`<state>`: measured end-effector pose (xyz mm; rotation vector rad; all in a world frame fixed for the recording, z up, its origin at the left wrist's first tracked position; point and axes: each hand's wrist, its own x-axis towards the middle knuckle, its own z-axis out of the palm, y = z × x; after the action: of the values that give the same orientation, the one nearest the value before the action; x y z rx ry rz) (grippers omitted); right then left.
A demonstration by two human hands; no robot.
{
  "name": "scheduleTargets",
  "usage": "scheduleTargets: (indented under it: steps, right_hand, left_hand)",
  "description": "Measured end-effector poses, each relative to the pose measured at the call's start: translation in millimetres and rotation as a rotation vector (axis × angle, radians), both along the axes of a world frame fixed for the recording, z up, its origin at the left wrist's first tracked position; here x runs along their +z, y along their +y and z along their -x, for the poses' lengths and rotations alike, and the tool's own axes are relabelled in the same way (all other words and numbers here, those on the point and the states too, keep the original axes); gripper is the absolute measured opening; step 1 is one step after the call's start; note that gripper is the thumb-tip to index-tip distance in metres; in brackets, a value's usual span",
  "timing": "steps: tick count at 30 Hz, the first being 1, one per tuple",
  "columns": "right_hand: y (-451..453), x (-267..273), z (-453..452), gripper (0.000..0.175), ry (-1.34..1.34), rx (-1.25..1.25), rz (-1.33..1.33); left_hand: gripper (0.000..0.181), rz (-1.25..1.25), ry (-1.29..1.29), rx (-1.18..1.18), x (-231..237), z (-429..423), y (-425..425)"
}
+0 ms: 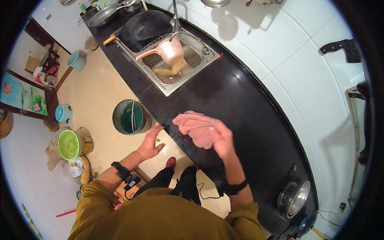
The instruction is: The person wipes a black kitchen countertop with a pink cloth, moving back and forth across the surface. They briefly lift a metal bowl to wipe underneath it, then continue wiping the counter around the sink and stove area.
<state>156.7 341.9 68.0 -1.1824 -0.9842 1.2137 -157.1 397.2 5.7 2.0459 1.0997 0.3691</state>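
Note:
A crumpled pink cloth (198, 129) is bunched in my right hand (224, 139), over the black countertop (255, 120). The cloth's front edge is slightly blurred, and I cannot tell whether it touches the surface. My left hand (150, 144) holds nothing; its fingers are apart near the counter's front edge, with the floor below. Beyond both hands, a steel sink (168, 90) is set into the counter. A pale pink plastic dipper (171, 51) rests in it, above a yellowish loofah-like scrubber (172, 70).
A dark wok (147, 27) with a wooden handle stands beside the sink, under the faucet (176, 21). A green-lined bucket (127, 117) is on the floor by the counter. Steel bowls (298, 199) sit at the counter's near right end. A cleaver (342, 49) hangs on the wall.

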Motion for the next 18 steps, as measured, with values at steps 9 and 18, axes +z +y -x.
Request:
scheduleTargets:
  steps: [9, 18]
  right_hand:
    - [-91.1, -44.6, -38.9, 0.051, -0.514, -0.070, 0.197]
    - [-177.9, -64.4, -52.8, 0.049, -0.717, -0.489, 0.446]
  left_hand:
    - [0.068, -0.281, -0.191, -0.250, 16.5, -110.3, -20.6]
    - [0.078, -0.120, 0.346, -0.488, -10.8, -225.4, -50.4]
